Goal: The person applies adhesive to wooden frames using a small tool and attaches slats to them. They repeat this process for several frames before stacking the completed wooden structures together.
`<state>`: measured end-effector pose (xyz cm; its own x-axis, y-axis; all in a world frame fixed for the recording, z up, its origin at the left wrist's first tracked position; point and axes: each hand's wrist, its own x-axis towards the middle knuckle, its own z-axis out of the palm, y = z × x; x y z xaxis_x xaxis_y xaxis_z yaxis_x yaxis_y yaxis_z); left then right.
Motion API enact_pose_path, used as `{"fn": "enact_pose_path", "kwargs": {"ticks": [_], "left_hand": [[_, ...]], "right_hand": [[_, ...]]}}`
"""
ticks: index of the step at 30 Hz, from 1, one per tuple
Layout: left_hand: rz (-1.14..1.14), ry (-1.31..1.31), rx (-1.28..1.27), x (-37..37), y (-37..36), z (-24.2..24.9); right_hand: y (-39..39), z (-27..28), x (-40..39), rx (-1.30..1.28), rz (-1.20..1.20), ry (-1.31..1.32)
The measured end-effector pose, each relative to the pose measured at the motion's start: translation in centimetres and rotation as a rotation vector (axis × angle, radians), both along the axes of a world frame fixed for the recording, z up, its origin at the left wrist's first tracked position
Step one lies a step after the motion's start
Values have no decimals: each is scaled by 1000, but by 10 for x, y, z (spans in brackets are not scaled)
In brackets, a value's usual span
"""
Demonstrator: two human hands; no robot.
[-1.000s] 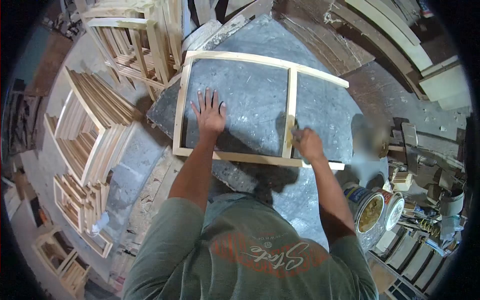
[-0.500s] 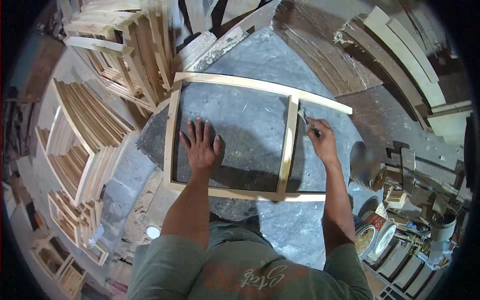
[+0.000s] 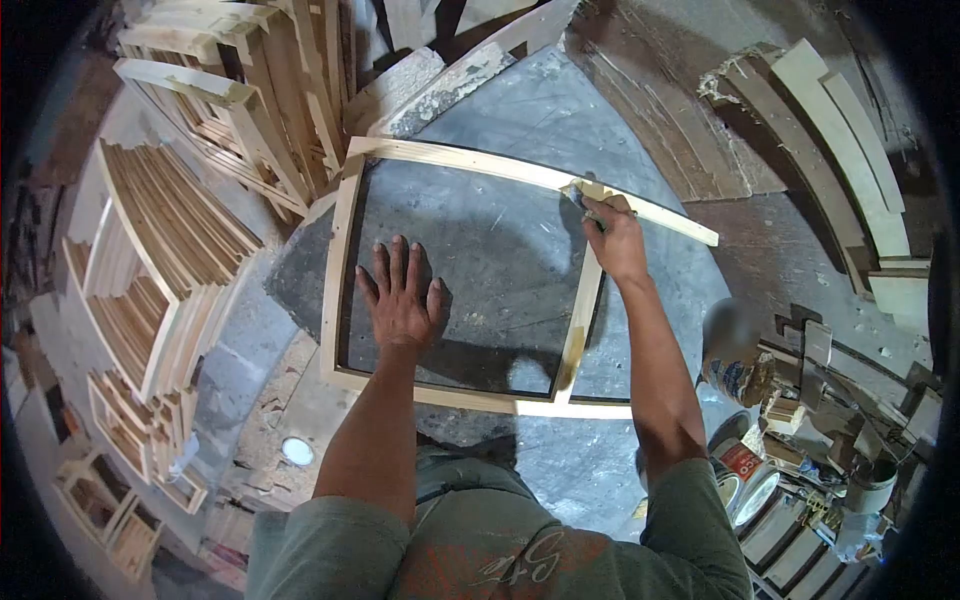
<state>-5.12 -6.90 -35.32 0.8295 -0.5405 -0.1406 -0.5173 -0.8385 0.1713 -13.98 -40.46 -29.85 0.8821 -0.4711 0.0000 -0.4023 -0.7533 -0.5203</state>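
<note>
A pale wooden frame (image 3: 345,260) with one crossbar lies on the grey work surface (image 3: 470,290). Flat on that surface, inside the frame's larger opening, rests my left hand (image 3: 403,300), fingers spread and holding nothing. My right hand (image 3: 615,238) is closed around a small tool with a flat tip (image 3: 572,193), which may be a scraper or brush. The tip touches the top rail where the crossbar meets it. Most of the tool's handle is hidden by my fingers. A yellowish patch shows on the crossbar's lower part.
Stacked wooden frames (image 3: 265,120) stand at the upper left, with more curved frames (image 3: 185,220) below them. Curved boards (image 3: 800,150) lie at the upper right. A red-labelled can (image 3: 742,462) and wood scraps are at the lower right.
My right hand has moved up and left with the tool, from inside the smaller opening beside the crossbar to the top rail joint. My left hand remains flat in nearly the same place.
</note>
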Motion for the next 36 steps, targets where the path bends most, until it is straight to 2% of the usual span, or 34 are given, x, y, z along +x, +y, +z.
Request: {"fn": "enact_pose_path", "kwargs": {"ticks": [4, 7, 8, 11, 17, 20, 23, 24, 27, 29, 32, 36], "left_hand": [[7, 22, 7, 1, -1, 4], [3, 15, 4, 1, 0, 1], [4, 15, 2, 1, -1, 0], [2, 19, -4, 1, -1, 2], [19, 51, 26, 2, -1, 0], [29, 51, 37, 2, -2, 4], [16, 34, 18, -1, -6, 4], [15, 30, 18, -2, -6, 6], [-1, 1, -19, 0, -4, 1], [6, -8, 1, -1, -3, 2], [-4, -33, -12, 0, -1, -1], [-13, -43, -20, -1, -2, -1]], "right_hand": [[-17, 24, 3, -11, 64, 132], [-29, 42, 19, -142, 93, 209], [-32, 45, 25, -215, 170, 247], [-43, 33, 32, -408, 267, 337], [-51, 54, 46, -466, 245, 550], [-30, 49, 53, -505, 296, 365], [-38, 25, 37, -463, 268, 386], [-47, 21, 26, -486, 204, 355], [-77, 53, -18, -330, -22, 371], [-106, 53, -59, -239, -158, 224], [-121, 36, -100, -242, -322, 50], [-104, 14, -98, -225, -277, 75]]}}
